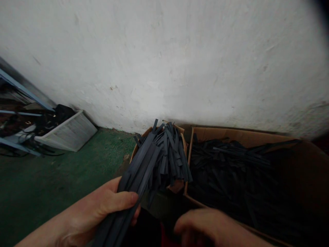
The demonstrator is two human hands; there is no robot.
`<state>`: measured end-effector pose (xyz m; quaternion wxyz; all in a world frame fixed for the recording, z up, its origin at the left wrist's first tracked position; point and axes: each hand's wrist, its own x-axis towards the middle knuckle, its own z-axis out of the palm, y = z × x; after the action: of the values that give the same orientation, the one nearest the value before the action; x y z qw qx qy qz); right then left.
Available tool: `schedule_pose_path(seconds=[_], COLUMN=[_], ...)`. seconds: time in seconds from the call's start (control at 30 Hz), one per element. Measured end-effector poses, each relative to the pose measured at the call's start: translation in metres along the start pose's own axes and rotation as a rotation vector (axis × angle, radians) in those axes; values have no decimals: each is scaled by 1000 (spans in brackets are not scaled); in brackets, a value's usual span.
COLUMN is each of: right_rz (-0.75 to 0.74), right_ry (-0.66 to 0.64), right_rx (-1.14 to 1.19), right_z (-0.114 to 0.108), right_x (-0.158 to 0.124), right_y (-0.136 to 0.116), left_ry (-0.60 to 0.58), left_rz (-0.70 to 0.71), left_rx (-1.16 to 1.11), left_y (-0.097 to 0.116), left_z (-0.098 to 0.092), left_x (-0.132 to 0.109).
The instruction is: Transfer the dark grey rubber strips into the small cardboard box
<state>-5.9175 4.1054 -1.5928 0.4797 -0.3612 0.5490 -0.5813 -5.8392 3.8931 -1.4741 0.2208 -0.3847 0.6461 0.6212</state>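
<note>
My left hand (108, 206) is closed round a bundle of long dark flat strips (140, 164) that points up and away from me. Its far end reaches over a small cardboard box (180, 130) filled with more such strips. My right hand (205, 228) is low at the bottom edge, fingers curled downward near the front edge of a larger cardboard box (231, 135). What those fingers hold, if anything, is hidden in the dark. The larger box holds a heap of black strips (231, 171).
A white plastered wall (167, 58) rises right behind the boxes. The floor (46, 181) is green. At the left stand a tilted white tray (70, 132) and a blue metal frame (17, 89) with dark cables.
</note>
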Motion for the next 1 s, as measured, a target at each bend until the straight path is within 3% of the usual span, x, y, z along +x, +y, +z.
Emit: schedule_pose_path(seconds=[0.07, 0.13, 0.2, 0.23, 0.33, 0.4, 0.5, 0.63, 0.77, 0.9, 1.0], right_rz=[-80, -155, -252, -281, -306, -281, -228, -89, 4, 57, -23], right_ry=[377, 566, 543, 522, 435, 380, 247, 62, 126, 222, 216], right_rx=[-548, -898, -1141, -1233, -1428, -1518, -1629, -1558, -1503, -1526, -1504], right_z=[-44, -82, -108, -116, -121, -118, -116, -117, -110, -100, -98], right_x=[2, 21, 52, 69, 119, 144, 171, 194, 205, 188, 158], right_y=[29, 56, 71, 72, 58, 44, 34, 34, 35, 33, 25], left_ry=[92, 200, 394, 556, 738, 775, 714, 582, 560, 601, 596], left_rz=[129, 274, 412, 449, 399, 392, 441, 512, 500, 501, 518], left_rx=[115, 312, 704, 971, 1144, 1214, 1346, 1478, 1551, 1588, 1588], left_y=[16, 32, 45, 48, 47, 40, 29, 31, 44, 46, 44], left_z=[-17, -35, -54, -62, -80, -84, -81, -86, -97, -97, -99], left_x=[13, 44, 89, 114, 184, 221, 258, 283, 294, 282, 261])
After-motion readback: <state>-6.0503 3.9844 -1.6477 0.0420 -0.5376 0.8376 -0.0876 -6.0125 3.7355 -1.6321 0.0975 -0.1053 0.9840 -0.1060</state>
